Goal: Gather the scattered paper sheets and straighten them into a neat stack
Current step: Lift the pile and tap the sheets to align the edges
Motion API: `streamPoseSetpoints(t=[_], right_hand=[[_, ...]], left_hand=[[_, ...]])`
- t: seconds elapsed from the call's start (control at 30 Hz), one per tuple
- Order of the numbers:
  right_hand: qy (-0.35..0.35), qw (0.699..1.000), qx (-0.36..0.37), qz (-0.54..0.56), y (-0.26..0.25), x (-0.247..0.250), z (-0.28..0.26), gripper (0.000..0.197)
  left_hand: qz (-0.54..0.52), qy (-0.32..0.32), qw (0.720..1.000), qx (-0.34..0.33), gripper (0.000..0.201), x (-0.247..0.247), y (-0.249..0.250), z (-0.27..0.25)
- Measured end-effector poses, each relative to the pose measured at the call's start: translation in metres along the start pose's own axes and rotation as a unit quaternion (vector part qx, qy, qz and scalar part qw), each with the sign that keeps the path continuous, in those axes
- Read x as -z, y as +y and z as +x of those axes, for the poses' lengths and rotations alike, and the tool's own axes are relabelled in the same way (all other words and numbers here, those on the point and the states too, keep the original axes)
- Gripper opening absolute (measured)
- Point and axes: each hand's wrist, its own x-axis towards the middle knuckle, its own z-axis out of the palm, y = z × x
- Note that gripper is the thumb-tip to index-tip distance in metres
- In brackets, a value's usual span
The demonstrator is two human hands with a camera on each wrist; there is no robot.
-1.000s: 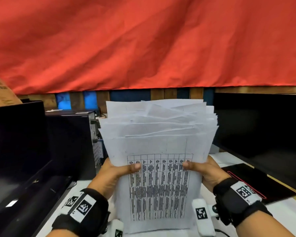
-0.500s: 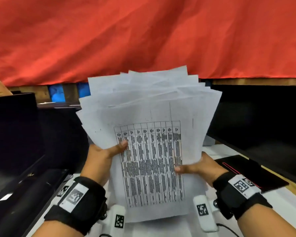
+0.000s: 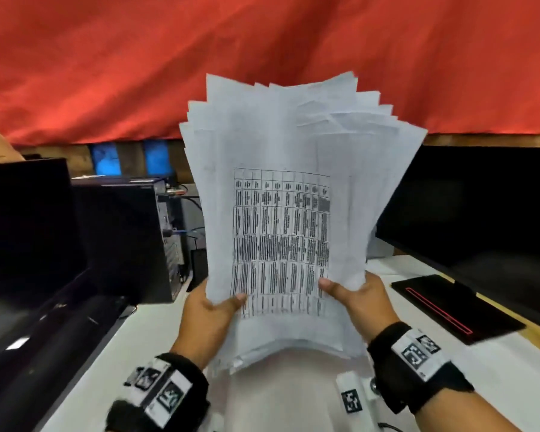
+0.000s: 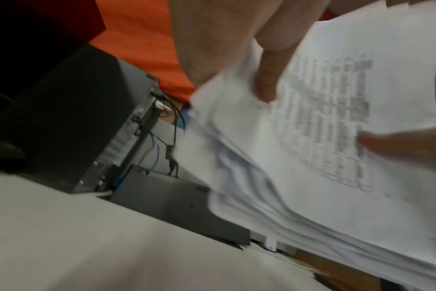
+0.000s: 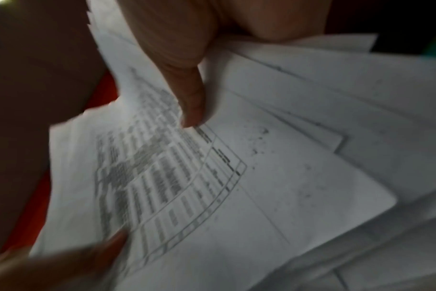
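A thick bundle of white paper sheets (image 3: 287,198) stands upright in the air above the white table (image 3: 156,344). The front sheet carries a printed table. The top edges fan out unevenly. My left hand (image 3: 212,310) grips the bundle's lower left side, thumb on the front sheet. My right hand (image 3: 353,297) grips the lower right side in the same way. The left wrist view shows the sheets (image 4: 324,147) with my thumb on them, blurred. In the right wrist view the paper sheets (image 5: 236,177) are pinched under my thumb.
A black computer case (image 3: 122,241) with cables stands at the left, beside a dark monitor (image 3: 22,219). Another black monitor (image 3: 480,219) stands at the right, with a black pad (image 3: 449,304) with a red line before it. A red cloth (image 3: 262,57) hangs behind.
Both hands have slid down to the bundle's lower edge. The bundle has risen and turned upright in portrait, and its bottom edge has lifted off the table.
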Motion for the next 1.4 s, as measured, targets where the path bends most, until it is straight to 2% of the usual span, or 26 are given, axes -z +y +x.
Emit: streamPoseSetpoints(t=[0.03, 0.1, 0.23, 0.37, 0.47, 0.57, 0.63, 0.7, 0.77, 0.87, 0.97, 1.07, 1.17, 1.27, 1.33, 1.4], right_hand=[[-0.003, 1.000, 0.010, -0.006, 0.001, -0.006, -0.003, 0.018], [-0.003, 1.000, 0.023, -0.015, 0.004, -0.014, -0.007, 0.020], [0.023, 0.999, 0.035, 0.019, 0.002, -0.011, -0.007, 0.036], [0.012, 0.998, 0.039, 0.042, -0.012, -0.011, -0.001, 0.042], [0.014, 0.997, 0.048, 0.063, -0.026, -0.017, 0.007, 0.056], [0.063, 0.989, 0.110, 0.075, -0.050, -0.019, 0.015, 0.060], [0.107, 0.977, 0.176, 0.064, -0.066, -0.021, 0.017, 0.082], [0.129, 0.966, 0.223, 0.032, -0.079, -0.028, 0.015, 0.103], [0.128, 0.955, 0.265, -0.018, -0.085, -0.034, 0.012, 0.110], [0.185, 0.920, 0.318, -0.134, -0.086, -0.032, 0.009, 0.101], [0.195, 0.884, 0.334, -0.262, -0.082, -0.029, 0.004, 0.074], [0.179, 0.869, 0.318, -0.334, -0.080, -0.030, 0.003, 0.054], [0.219, 0.875, 0.277, -0.332, -0.083, -0.024, 0.004, 0.039], [0.237, 0.861, 0.288, -0.345, -0.085, -0.019, 0.001, 0.047], [0.206, 0.856, 0.300, -0.367, -0.087, -0.021, -0.001, 0.059], [0.178, 0.852, 0.284, -0.403, -0.088, -0.024, -0.002, 0.060]], left_hand=[[0.006, 0.041, 0.999, -0.015, 0.024, -0.006, -0.002, -0.002], [-0.004, 0.076, 0.997, -0.026, 0.027, -0.013, -0.005, -0.006], [-0.038, 0.059, 0.996, -0.058, 0.044, -0.004, 0.001, -0.007], [-0.056, 0.039, 0.995, -0.069, 0.044, 0.005, 0.019, 0.006], [-0.053, 0.046, 0.993, -0.096, 0.051, 0.004, 0.036, 0.014], [-0.073, 0.053, 0.987, -0.132, 0.065, 0.008, 0.057, 0.027], [-0.089, 0.050, 0.982, -0.156, 0.069, 0.009, 0.070, 0.034], [-0.091, 0.046, 0.978, -0.180, 0.062, 0.005, 0.084, 0.037], [-0.075, 0.055, 0.974, -0.208, 0.050, 0.001, 0.094, 0.040], [-0.052, 0.096, 0.965, -0.240, 0.039, 0.004, 0.101, 0.045], [-0.025, 0.095, 0.966, -0.241, 0.030, 0.009, 0.102, 0.043], [-0.013, 0.086, 0.967, -0.238, 0.019, 0.006, 0.102, 0.038], [-0.031, 0.114, 0.966, -0.231, 0.017, 0.013, 0.098, 0.041], [-0.057, 0.149, 0.964, -0.214, 0.022, 0.016, 0.093, 0.040], [-0.075, 0.170, 0.958, -0.218, 0.038, 0.011, 0.095, 0.035], [-0.078, 0.187, 0.954, -0.220, 0.046, 0.005, 0.099, 0.032]])
